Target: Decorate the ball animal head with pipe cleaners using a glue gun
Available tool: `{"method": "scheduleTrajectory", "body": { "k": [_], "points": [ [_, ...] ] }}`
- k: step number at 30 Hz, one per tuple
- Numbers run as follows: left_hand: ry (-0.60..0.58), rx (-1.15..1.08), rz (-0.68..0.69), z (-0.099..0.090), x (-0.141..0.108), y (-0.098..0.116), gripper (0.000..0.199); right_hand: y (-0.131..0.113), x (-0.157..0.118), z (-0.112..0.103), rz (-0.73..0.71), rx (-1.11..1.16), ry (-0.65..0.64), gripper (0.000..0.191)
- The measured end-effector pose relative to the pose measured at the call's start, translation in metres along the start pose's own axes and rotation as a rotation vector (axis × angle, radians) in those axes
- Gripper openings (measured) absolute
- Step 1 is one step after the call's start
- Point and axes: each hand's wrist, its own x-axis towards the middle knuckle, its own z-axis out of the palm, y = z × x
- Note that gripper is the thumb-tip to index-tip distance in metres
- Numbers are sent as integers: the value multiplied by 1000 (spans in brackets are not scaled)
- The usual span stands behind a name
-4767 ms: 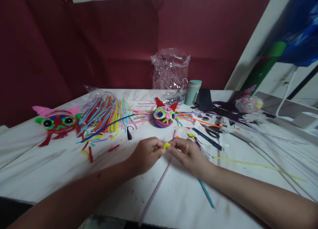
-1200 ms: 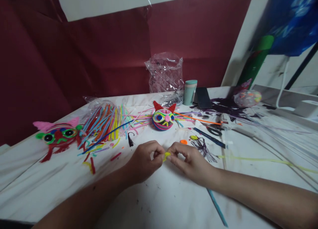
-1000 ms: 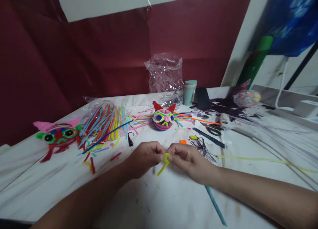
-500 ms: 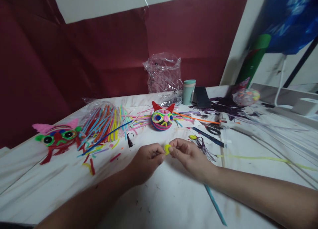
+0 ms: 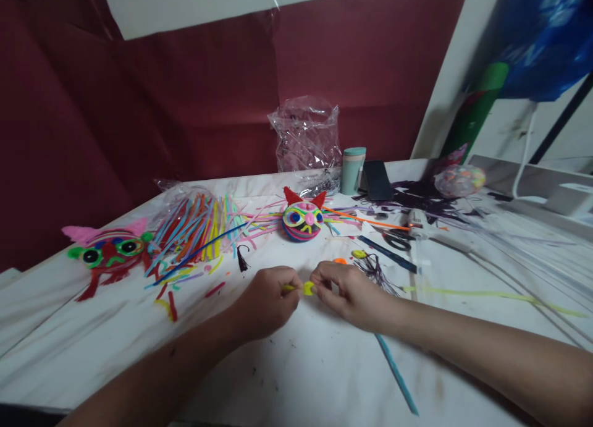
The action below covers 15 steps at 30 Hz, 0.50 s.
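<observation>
Above the table's middle, my left hand [image 5: 273, 298] pinches one end of a yellow pipe cleaner [image 5: 308, 288], and a short yellow length shows at its fingers. On the other side, my right hand [image 5: 348, 294] has its thumb and fingertips closed on the same piece, which looks curled into a small coil between the hands. Just beyond them sits a round striped cat-like figure [image 5: 302, 221] with red ears and a pink nose. A small orange piece [image 5: 340, 261] and a yellow-green coil [image 5: 358, 254] lie past my right hand, beside a dark purple tassel [image 5: 375, 271].
Many coloured pipe cleaners [image 5: 194, 229] are heaped at left, near a second figure with pink ears [image 5: 113, 251]. Scissors [image 5: 397, 240], a glue gun [image 5: 418, 223], a green cup [image 5: 353, 170] and a phone [image 5: 377, 180] stand or lie at right. A blue pipe cleaner [image 5: 396, 376] lies nearer me.
Both hands have shifted slightly down, still pinching the yellow piece. More of its yellow length shows at my left fingers, and the orange piece past my right hand has come into view.
</observation>
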Motion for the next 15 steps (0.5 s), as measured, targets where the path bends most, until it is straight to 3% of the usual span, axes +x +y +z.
{"method": "scheduleTrajectory", "body": {
  "k": [7,13,15],
  "points": [
    [-3,113,63,-3,0,-2,13,2,-1,1,35,12,-4,13],
    [3,92,99,2,-1,-1,11,-3,-2,1,-123,-51,-16,12],
    [48,31,92,3,-1,0,14,-4,-2,1,-87,-13,5,13]
  ]
}}
